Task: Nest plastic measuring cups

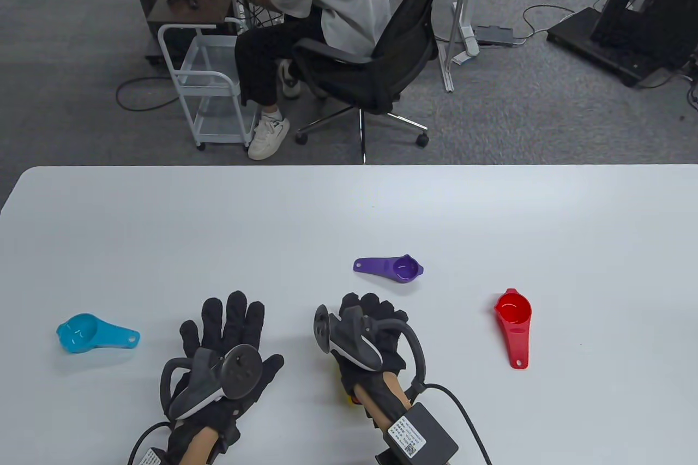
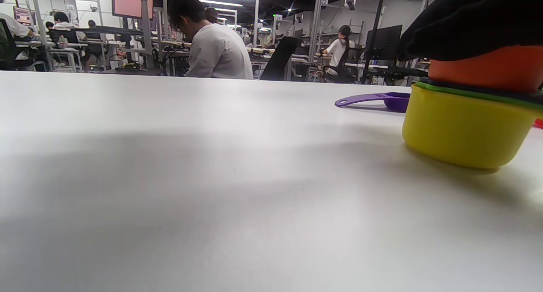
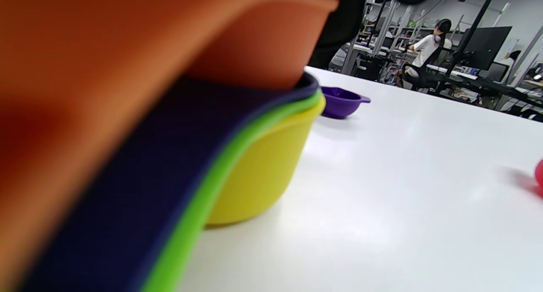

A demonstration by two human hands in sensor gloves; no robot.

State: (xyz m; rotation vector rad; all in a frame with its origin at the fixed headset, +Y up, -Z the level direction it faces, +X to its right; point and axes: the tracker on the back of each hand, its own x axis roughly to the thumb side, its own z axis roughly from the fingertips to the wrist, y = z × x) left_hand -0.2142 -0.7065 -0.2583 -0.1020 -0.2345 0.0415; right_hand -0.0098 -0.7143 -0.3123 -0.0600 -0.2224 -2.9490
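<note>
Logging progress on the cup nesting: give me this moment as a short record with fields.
stack: orange cup atop dark blue, green and yellow cup
right hand: on top of the stack; grip hidden
left hand: flat on the table, holds nothing
loose cups: blue cup, purple cup, red cup

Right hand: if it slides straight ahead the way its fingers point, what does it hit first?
Most likely the purple cup, lying just past the right hand, slightly right of its line. The table between looks bare. Depth is unclear, so it could pass by.
</note>
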